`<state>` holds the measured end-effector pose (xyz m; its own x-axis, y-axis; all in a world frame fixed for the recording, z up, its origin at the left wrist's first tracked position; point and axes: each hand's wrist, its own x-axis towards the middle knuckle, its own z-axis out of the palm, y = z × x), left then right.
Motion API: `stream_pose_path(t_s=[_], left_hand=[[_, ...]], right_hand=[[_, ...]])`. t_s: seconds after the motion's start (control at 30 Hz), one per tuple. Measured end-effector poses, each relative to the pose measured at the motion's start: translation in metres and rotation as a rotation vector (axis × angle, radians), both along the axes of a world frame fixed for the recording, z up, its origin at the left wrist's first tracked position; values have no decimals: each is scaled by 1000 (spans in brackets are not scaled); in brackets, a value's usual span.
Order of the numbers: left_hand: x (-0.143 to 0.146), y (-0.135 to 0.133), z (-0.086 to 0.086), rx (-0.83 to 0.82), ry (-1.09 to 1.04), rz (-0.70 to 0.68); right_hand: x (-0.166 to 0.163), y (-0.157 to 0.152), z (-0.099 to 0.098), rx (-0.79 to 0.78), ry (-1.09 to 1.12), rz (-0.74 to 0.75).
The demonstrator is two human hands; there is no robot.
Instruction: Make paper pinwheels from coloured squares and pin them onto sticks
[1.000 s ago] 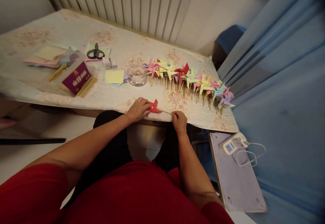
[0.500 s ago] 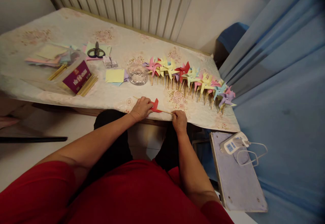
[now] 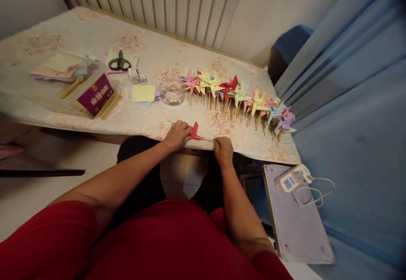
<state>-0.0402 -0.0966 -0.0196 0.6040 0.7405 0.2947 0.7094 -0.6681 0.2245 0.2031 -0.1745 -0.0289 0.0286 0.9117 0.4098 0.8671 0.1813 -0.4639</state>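
A red paper pinwheel (image 3: 196, 131) lies at the front edge of the table, its thin wooden stick (image 3: 208, 139) running off to the right. My left hand (image 3: 177, 136) is closed on the pinwheel's head and hides its left part. The fingers of my right hand (image 3: 224, 149) pinch the stick near its right end. Another thin stick tip pokes out left of my left hand; I cannot tell whether it belongs to the same stick. Beyond my hands, several finished pinwheels (image 3: 240, 94) in pink, yellow, red, blue and purple lie in a slanting row.
On the flowered tablecloth (image 3: 152, 51) are a clear dish (image 3: 172, 96) of small shiny pieces, paper squares (image 3: 144, 93), small boxes (image 3: 137, 76), scissors (image 3: 119, 63), and a plastic box (image 3: 95, 95) with sticks. A white device (image 3: 293, 179) with a cable rests on a low stand (image 3: 300, 233) at right.
Both hands keep their places on the red pinwheel and its stick. The pinwheel's blades have turned very slightly; the view has shifted a little.
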Motion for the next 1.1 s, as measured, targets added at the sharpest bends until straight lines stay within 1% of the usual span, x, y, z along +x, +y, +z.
stream_pose_path(t_s=[0.2,0.33,0.67,0.9,1.1], left_hand=[[0,1,0,10,15,-1],[1,1,2,-6,29,2],[2,2,1,7,-3,-6],[5,3,3,-17,20,23],[6,4,2,7,1,20]], right_hand=[[-9,3,-1,5,-46,72],[-14,7,-3,5,-33,109],[-14,9,-6,21,11,69],[-15,10,-8,-16,-1,36],[-15,9,-6,-31,-10,56]])
